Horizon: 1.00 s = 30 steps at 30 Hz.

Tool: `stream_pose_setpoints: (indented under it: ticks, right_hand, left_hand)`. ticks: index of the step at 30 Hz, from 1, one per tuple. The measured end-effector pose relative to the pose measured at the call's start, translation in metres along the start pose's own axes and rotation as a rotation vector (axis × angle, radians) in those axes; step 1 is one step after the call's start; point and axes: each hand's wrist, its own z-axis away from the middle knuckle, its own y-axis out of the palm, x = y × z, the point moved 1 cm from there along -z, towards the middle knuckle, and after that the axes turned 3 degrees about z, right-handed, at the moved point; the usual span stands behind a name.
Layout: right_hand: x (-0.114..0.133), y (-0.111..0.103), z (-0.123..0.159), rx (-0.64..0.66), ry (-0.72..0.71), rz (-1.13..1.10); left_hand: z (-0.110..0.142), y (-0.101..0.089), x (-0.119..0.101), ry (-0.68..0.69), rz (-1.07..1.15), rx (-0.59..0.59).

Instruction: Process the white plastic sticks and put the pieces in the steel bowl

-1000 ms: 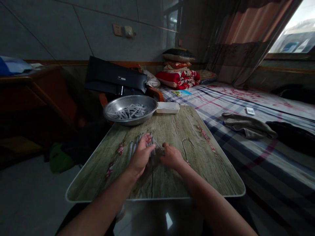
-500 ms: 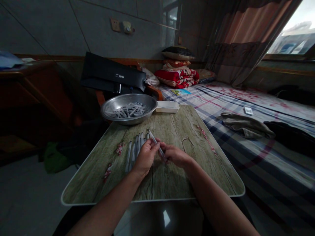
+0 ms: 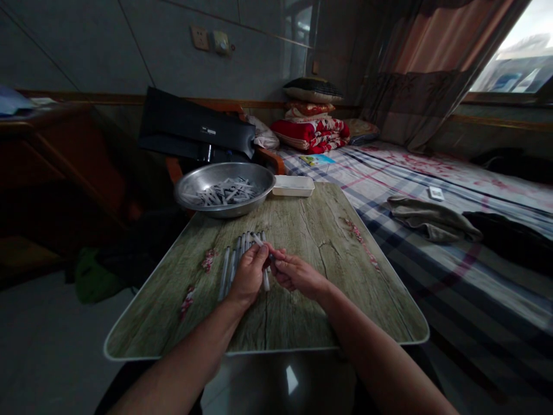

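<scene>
Both my hands meet over the middle of a wood-patterned table [image 3: 328, 276]. My left hand [image 3: 248, 276] is closed around a thin pale tube [image 3: 258, 240] whose far end sticks out past its fingers. My right hand [image 3: 294, 272] pinches the near end of the same tube. A row of several similar pale tubes [image 3: 231, 262] lies flat on the table just left of my left hand. Further back stands a metal bowl [image 3: 224, 187] with many short pale pieces in it.
A white rectangular tray [image 3: 294, 185] sits beside the bowl at the table's far edge. A black monitor [image 3: 194, 129] leans behind it. To the right is a bed [image 3: 432, 190] with cloths and folded blankets [image 3: 313, 132]. A dark wooden desk [image 3: 52, 155] stands at the left.
My hands lifted off the pile of tubes, took one tube between them, and now hold it lower and closer to the row. The view shifted slightly.
</scene>
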Motion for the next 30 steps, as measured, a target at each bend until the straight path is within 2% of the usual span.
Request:
stream_pose_setpoints:
  ticks: [5,10,13,17,22,25,30]
  right_hand:
    - [0.000,0.002,0.000,0.017,-0.042,0.064]
    - [-0.005,0.003,-0.005,-0.103,-0.141,0.158]
    - [-0.007,0.005,-0.006,-0.126,-0.143,0.084]
    - [-0.007,0.004,-0.004,-0.061,-0.139,-0.010]
    - [-0.009,-0.001,-0.006,-0.072,-0.210,0.194]
    - [-0.008,-0.002,-0.007,-0.064,-0.173,0.225]
    - [-0.005,-0.007,-0.001,-0.020,-0.028,0.167]
  left_hand:
    - [0.001,-0.001,-0.002,-0.013,0.007,0.011]
    - [0.003,-0.002,0.001,0.021,-0.009,-0.016]
    - [0.005,0.003,0.003,0.023,0.094,-0.051]
    - [0.007,0.006,0.001,0.016,0.180,-0.067]
    - [0.006,-0.003,0.002,0.012,0.033,-0.065]
    - [0.006,-0.007,0.004,-0.010,-0.015,-0.094]
    - [0.007,-0.001,0.006,-0.027,0.096,-0.084]
